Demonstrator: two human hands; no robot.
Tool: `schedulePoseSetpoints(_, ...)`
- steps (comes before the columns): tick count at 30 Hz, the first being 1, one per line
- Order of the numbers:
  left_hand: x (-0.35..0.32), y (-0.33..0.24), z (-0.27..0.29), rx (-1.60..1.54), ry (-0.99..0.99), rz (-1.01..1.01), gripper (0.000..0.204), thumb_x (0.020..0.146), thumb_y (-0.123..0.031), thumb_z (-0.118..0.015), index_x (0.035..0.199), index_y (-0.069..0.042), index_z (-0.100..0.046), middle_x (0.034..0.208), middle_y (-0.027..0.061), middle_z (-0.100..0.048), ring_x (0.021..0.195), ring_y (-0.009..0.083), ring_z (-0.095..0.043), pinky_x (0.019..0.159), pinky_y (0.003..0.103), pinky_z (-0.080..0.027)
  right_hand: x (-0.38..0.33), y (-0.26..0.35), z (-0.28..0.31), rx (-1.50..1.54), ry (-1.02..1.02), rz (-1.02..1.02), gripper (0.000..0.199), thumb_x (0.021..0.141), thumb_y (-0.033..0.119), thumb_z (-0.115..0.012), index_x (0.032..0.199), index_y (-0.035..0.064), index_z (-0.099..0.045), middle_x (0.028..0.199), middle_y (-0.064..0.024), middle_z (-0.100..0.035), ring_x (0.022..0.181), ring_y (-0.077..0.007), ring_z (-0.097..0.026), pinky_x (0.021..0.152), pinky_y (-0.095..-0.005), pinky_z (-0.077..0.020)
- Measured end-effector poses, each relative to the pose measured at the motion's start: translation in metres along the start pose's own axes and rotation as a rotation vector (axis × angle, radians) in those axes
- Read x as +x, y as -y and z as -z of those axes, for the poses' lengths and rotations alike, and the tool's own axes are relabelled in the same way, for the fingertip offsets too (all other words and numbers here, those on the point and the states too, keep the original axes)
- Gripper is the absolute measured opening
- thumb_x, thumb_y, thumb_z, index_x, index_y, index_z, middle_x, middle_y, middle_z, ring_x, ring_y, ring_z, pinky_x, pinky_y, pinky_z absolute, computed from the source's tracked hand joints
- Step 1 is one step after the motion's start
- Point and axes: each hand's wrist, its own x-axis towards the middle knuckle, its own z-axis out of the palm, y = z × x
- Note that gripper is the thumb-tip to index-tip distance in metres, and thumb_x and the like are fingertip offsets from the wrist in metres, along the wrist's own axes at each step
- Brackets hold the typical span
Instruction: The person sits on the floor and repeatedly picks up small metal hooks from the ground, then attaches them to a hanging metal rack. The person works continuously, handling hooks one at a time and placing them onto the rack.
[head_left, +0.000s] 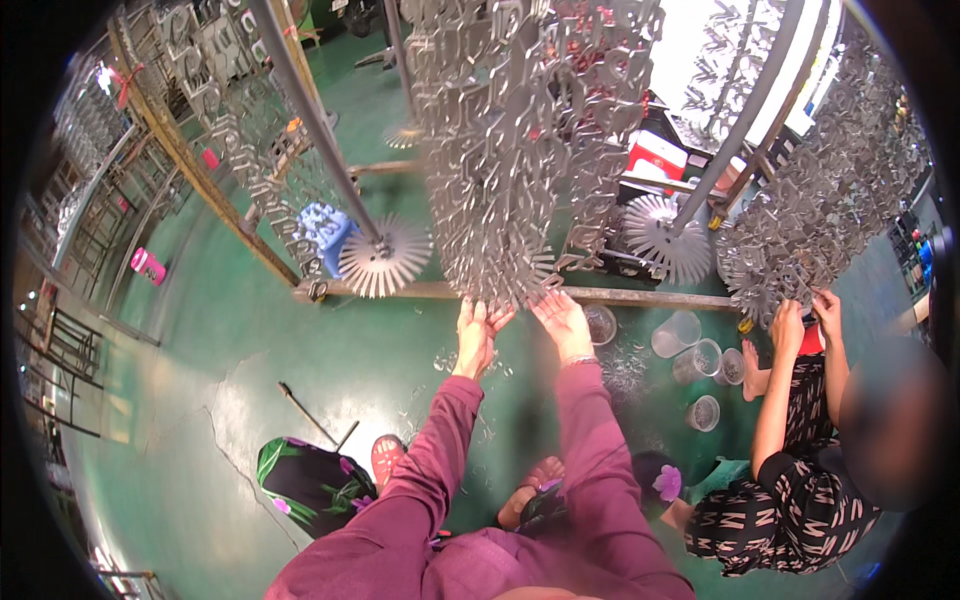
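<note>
A dense column of shiny, curved metal pieces (497,160) hangs in front of me, flaring out at its lower end. My left hand (477,335) reaches up to the column's bottom edge, its fingers apart and their tips against the lowest pieces. Beside it on the right, my right hand (562,325) has its fingers stretched toward the same edge, touching the pieces there. I make out no separate piece in either hand; the fingertips are partly lost among the metal.
Bare slotted discs (385,258) on poles flank the column, above a horizontal frame bar (640,298). Clear plastic tubs (676,334) and loose metal bits (628,370) are on the green floor. A seated co-worker (790,480) handles another hanging column at right. A blue stool (328,235) stands behind.
</note>
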Motion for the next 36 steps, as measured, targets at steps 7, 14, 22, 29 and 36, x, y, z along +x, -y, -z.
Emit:
schedulePoseSetpoints(7, -0.002, -0.024, 0.004, 0.076, 0.121, 0.118, 0.047, 0.099, -0.013, -0.037, 0.141, -0.007, -0.017, 0.116, 0.019, -0.05, 0.093, 0.0305, -0.062, 0.083, 0.043, -0.054, -0.038, -0.018, -0.011, -0.001, -0.118, 0.077, 0.018, 0.09, 0.006, -0.053, 0.104, -0.0041, -0.051, 0.11, -0.0189, -0.057, 0.112, -0.0338, -0.053, 0.102, -0.0553, -0.0385)
schedulePoseSetpoints(14, 0.009, -0.028, 0.002, 0.122, 0.082, 0.193, 0.05, 0.1, -0.016, -0.035, 0.145, -0.01, -0.013, 0.112, 0.0213, -0.052, 0.085, 0.0267, -0.063, 0.078, 0.04, -0.056, -0.051, -0.026, -0.001, 0.083, -0.187, 0.099, 0.042, 0.09, 0.003, -0.054, 0.127, -0.0021, -0.036, 0.131, -0.0141, -0.043, 0.119, -0.0315, -0.048, 0.099, -0.0557, -0.0426)
schedulePoseSetpoints(22, 0.024, -0.031, 0.012, 0.192, 0.138, 0.232, 0.047, 0.1, -0.019, -0.037, 0.144, -0.013, -0.022, 0.116, 0.0228, -0.052, 0.085, 0.0248, -0.064, 0.071, 0.034, -0.056, -0.072, -0.058, -0.006, 0.135, -0.206, 0.181, 0.057, 0.088, 0.004, -0.057, 0.137, 0.0008, -0.028, 0.145, -0.0052, -0.029, 0.124, -0.0261, -0.045, 0.103, -0.0523, -0.04)
schedulePoseSetpoints(29, 0.029, -0.04, 0.01, 0.233, 0.186, 0.262, 0.047, 0.1, -0.02, -0.037, 0.144, -0.012, -0.023, 0.106, 0.0147, -0.053, 0.08, 0.0212, -0.062, 0.07, 0.033, -0.055, -0.083, -0.067, -0.015, 0.273, -0.205, 0.208, 0.054, 0.089, 0.005, -0.055, 0.137, 0.0027, -0.03, 0.143, -0.0041, -0.034, 0.126, -0.0265, -0.043, 0.104, -0.0509, -0.0388)
schedulePoseSetpoints(36, 0.048, -0.041, 0.017, 0.276, 0.254, 0.337, 0.038, 0.1, -0.019, -0.034, 0.138, -0.011, -0.033, 0.108, 0.0081, -0.061, 0.08, 0.0184, -0.064, 0.068, 0.031, -0.055, -0.069, -0.076, -0.007, 0.37, -0.221, 0.201, 0.045, 0.095, 0.014, -0.05, 0.135, 0.0041, -0.035, 0.142, -0.0034, -0.037, 0.126, -0.0277, -0.044, 0.102, -0.0522, -0.0405)
